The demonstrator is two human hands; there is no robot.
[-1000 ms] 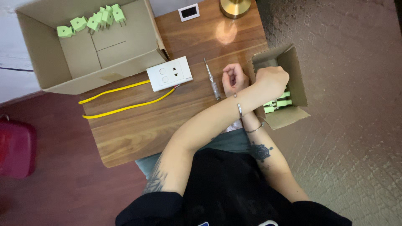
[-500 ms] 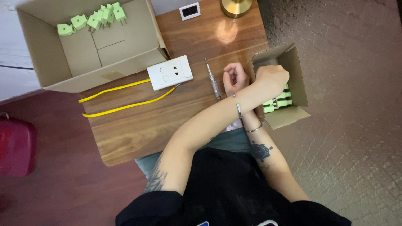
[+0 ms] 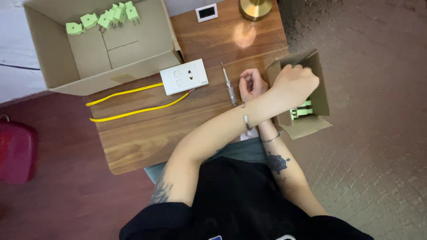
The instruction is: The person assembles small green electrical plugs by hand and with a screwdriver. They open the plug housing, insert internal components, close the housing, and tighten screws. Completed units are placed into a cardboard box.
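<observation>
**Warm, dim light with one glare spot**

The scene is dim and warm. A bright glare lies on the far table point(image 3: 243, 34) near the lamp base point(image 3: 255, 8). Floor on the left is dark. Focus is sharp, edges slightly soft.

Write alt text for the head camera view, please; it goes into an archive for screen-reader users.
Seen from above, a seated person crosses their arms: the left hand reaches into a small cardboard box holding green plugs, while the right hand rests curled on the wooden table beside a screwdriver. A white wall socket with yellow wires lies near a large open box.
</observation>
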